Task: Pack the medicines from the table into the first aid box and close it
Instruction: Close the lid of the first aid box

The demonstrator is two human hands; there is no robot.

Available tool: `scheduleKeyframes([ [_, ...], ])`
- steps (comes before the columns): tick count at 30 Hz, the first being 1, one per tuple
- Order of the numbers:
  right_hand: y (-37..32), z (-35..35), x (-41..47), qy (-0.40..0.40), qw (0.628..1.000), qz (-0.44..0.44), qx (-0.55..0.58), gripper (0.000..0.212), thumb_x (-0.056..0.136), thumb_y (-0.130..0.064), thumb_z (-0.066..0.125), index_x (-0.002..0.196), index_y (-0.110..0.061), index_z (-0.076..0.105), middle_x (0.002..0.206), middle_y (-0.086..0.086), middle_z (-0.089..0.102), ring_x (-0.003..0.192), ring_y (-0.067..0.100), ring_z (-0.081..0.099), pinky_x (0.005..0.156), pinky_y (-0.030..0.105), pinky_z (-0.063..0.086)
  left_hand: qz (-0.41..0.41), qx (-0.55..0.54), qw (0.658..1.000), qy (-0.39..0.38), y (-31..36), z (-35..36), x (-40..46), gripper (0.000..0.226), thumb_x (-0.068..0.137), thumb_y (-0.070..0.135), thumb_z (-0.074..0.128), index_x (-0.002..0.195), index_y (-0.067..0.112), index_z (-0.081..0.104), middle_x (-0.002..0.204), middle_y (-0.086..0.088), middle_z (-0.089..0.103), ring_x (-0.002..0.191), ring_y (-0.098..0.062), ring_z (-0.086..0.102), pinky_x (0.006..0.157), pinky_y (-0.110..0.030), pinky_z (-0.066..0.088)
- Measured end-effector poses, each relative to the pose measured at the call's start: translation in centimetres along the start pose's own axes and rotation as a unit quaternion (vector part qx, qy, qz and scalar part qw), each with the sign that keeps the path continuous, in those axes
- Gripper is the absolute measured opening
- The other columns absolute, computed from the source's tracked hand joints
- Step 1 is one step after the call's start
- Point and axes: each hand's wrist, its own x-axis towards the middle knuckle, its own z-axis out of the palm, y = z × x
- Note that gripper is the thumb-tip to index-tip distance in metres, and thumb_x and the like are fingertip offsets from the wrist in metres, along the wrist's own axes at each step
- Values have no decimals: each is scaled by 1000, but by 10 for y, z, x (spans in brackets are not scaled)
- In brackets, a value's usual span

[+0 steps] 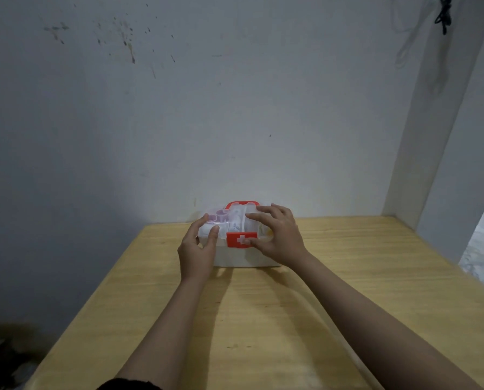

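The box (243,258) sits at the far side of the table (263,319), near the wall, with its lid (236,218) down. The left hand (197,254) holds its left corner. The right hand (280,240) presses flat on the lid, thumb by the red latch (235,240). If something inside pokes up, the latch may not snap shut and the lid could pop open.

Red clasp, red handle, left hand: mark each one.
red clasp (239,240), head view, on its white cross.
red handle (242,202), head view, on its top bar.
left hand (197,253), head view, on the back of the hand.
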Motion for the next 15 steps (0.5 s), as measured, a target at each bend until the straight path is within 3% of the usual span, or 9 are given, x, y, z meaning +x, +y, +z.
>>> scheduleKeyframes([
  [3, 14, 6, 17, -5, 1000, 21, 14, 58, 67, -53, 74, 120, -36, 60, 130, -4, 55, 124, 21, 37, 100, 36, 35, -6, -5, 1000, -10, -3, 12, 16, 28, 86, 38, 63, 112, 45, 56, 112, 28, 53, 117, -18, 56, 95, -46, 50],
  [15, 52, 16, 62, -20, 999, 37, 34, 62, 62, -57, 76, 119, -37, 60, 131, -7, 52, 124, 17, 34, 96, 29, 33, 5, 6, 1000, -5, -18, 52, 52, 27, 88, 34, 61, 113, 40, 53, 124, 12, 50, 120, -22, 51, 92, -46, 51],
])
